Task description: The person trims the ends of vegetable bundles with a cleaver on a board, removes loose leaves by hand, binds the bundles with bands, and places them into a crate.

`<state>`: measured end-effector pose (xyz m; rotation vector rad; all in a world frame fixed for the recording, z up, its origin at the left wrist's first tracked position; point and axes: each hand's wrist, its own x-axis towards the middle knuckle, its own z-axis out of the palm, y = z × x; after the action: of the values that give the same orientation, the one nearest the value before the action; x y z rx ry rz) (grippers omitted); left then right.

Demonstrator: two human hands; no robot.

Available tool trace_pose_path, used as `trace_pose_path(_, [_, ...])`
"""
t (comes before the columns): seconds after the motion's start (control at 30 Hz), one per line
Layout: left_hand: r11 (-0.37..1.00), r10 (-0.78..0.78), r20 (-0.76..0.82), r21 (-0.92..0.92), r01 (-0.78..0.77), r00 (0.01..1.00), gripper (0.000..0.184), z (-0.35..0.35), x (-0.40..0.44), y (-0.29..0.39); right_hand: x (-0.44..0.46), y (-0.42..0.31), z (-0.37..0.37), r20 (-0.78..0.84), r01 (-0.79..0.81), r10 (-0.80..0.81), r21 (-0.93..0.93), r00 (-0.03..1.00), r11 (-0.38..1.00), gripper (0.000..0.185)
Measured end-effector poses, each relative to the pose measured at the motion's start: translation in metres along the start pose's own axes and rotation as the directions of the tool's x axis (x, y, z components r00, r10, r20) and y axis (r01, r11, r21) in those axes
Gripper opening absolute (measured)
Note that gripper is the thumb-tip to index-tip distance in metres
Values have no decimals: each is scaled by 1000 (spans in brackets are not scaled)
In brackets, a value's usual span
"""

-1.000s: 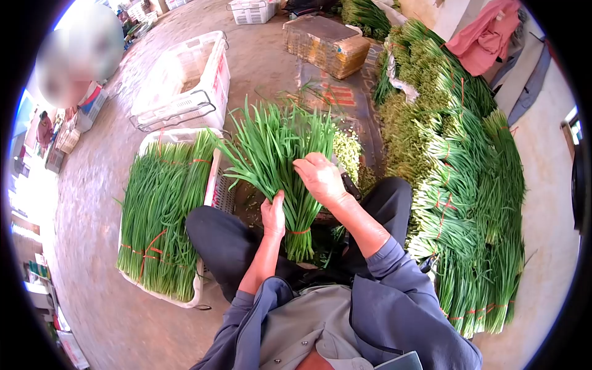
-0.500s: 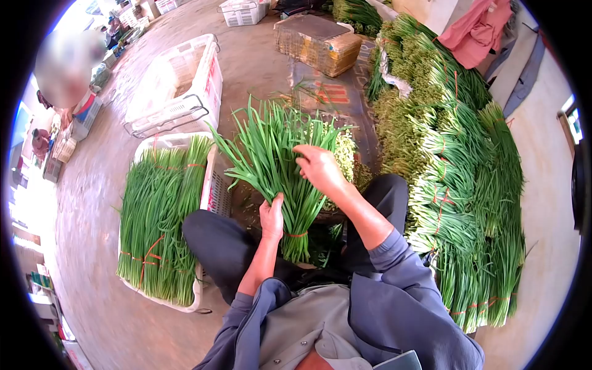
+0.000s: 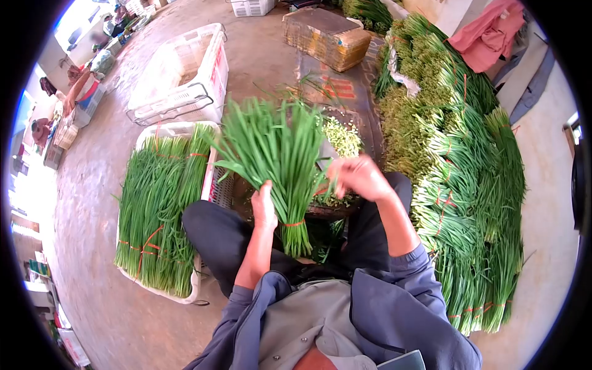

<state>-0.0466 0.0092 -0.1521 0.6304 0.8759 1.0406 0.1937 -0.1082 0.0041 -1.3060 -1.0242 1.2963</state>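
Observation:
A bunch of long green leafy stalks (image 3: 271, 145) stands upright between my knees, with a red band round its lower end. My left hand (image 3: 264, 208) is wrapped round the bunch's left side, above the band. To the right of the bunch, my right hand (image 3: 359, 177) is raised over chopped pale bits (image 3: 341, 137); its fingers are curled and blurred, and a reddish strip shows beside them. Whether the fingers hold that strip is unclear. The leaf tops are smeared by motion.
A white crate (image 3: 196, 280) packed with banded green bundles is at my left, with another white crate (image 3: 213, 80) beyond it. Stacked bundles (image 3: 468, 185) line my right. A taped box (image 3: 327, 38) lies ahead. People (image 3: 42, 132) sit far left.
My right hand has left the leaves and moved right and down, beside the bunch. The bunch has shifted slightly, still in my left hand.

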Motion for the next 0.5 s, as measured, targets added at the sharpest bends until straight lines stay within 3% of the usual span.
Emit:
trace_pose_path(0.03, [990,-78,45,-116,82,996,40,2,3,8,-9,8,-4,206,-21,78,-268,975,963,33])
trace_pose_path(0.1, [919,-176,186,-322,229,967,42,4,3,26,-16,23,-6,168,-110,264,-610,950,784,60])
trace_pose_path(0.13, [907,-177,231,-340,250,957,47,6,1,31,-15,32,-4,-49,-253,297,-668,954,700,73])
trace_pose_path(0.17, [880,-184,300,-373,292,936,50,8,-2,35,-5,56,-7,-31,-256,259,-303,965,918,78])
trace_pose_path(0.2, [853,-185,371,-400,336,910,54,15,-8,41,4,61,-2,89,-232,244,-129,966,964,84])
trace_pose_path(0.23, [832,-220,359,-416,367,907,59,24,-13,45,15,78,14,9,-173,179,-215,984,961,81])
trace_pose_path(0.27, [818,-192,451,-416,396,871,61,25,-14,43,26,91,35,-70,-119,102,-303,992,946,78])
trace_pose_path(0.33, [850,-181,393,-399,344,902,60,37,-20,41,35,74,70,47,-141,141,4,989,990,84])
trace_pose_path(0.4, [912,-135,265,-344,225,955,81,33,-21,36,46,84,82,29,-119,115,205,993,972,84])
trace_pose_path(0.47, [875,-52,334,-439,204,941,85,16,-23,33,56,100,86,-88,-29,34,53,996,998,79])
trace_pose_path(0.5, [924,-39,299,-353,148,953,87,12,-24,32,54,99,88,-128,22,-28,-42,991,999,78])
